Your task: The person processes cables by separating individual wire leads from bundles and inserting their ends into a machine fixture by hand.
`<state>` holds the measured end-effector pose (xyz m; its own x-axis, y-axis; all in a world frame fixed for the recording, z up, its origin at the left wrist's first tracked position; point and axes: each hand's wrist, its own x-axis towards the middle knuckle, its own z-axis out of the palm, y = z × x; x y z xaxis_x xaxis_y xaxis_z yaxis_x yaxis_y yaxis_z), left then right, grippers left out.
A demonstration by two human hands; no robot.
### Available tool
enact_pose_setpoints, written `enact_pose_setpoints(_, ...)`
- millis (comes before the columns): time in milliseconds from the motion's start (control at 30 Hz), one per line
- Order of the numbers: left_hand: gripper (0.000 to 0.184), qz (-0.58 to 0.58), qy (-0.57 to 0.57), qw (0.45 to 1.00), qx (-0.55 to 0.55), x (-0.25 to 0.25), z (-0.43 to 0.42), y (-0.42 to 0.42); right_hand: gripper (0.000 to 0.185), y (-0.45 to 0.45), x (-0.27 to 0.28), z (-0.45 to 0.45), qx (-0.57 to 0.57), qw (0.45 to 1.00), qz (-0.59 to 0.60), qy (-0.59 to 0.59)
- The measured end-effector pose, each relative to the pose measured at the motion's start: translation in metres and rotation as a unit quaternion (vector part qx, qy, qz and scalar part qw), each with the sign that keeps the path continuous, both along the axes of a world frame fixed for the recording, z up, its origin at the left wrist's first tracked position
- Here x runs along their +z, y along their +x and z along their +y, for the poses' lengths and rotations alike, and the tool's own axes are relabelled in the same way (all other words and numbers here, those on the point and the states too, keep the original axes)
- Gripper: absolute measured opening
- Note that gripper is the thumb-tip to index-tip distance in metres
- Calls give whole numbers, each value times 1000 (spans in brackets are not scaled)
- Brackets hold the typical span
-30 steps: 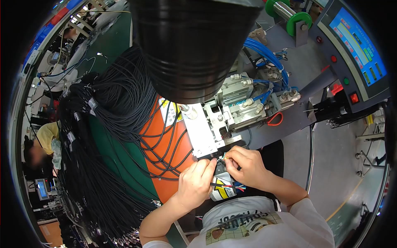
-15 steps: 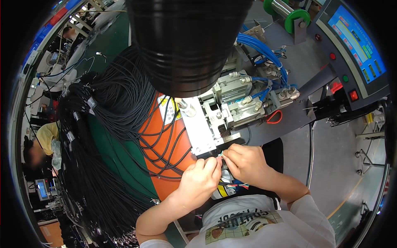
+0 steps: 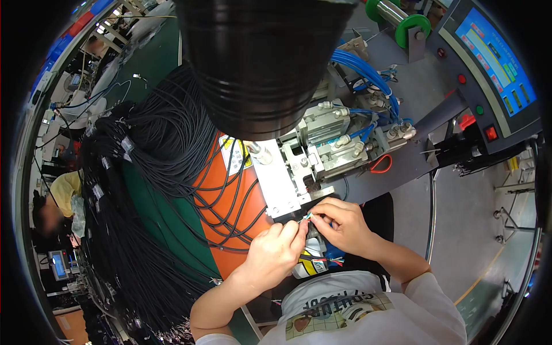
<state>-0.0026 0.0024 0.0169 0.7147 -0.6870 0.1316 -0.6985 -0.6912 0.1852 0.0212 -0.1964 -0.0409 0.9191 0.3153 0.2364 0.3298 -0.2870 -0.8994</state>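
My left hand is closed in a pinch on a black cable end, just in front of the machine's pale metal plate. Thin coloured wires come out between the fingertips of both hands. My right hand pinches these wires from the right side. Below the hands another cable end shows red, white and blue wires fanned out, over a yellow and white label. Metal clamps of the machine stand just beyond the fingers.
A large black duct hangs above the machine. Many black cables lie on the left, over a green mat and an orange sheet. A screen and a green-rimmed spool are at the upper right. A person sits far left.
Compared with half a second ago, my right fingers have shifted slightly and the pinched wires show more. The lower fanned wires are less covered. Since one second ago, my left hand has moved slightly right.
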Motion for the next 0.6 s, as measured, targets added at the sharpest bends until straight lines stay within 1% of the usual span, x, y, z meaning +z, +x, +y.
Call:
enact_pose_setpoints(100,47,4,-1,1000,-2,1,0,1,10,-1,-1,0,-1,1000,-14,-4)
enact_pose_setpoints(300,48,8,-4,1000,-2,2,0,1,8,-1,-1,2,-5,1000,0,0)
enact_pose_setpoints(400,47,8,7,1000,-6,5,-1,2,7,0,-2,1,0,1000,-16,-24)
enact_pose_setpoints(500,47,0,36,999,-12,6,-3,2,6,3,0,0,5,991,-98,-95)
enact_pose_setpoints(600,46,-6,67,998,-14,10,-7,1,8,3,-1,-2,19,993,-72,-96)
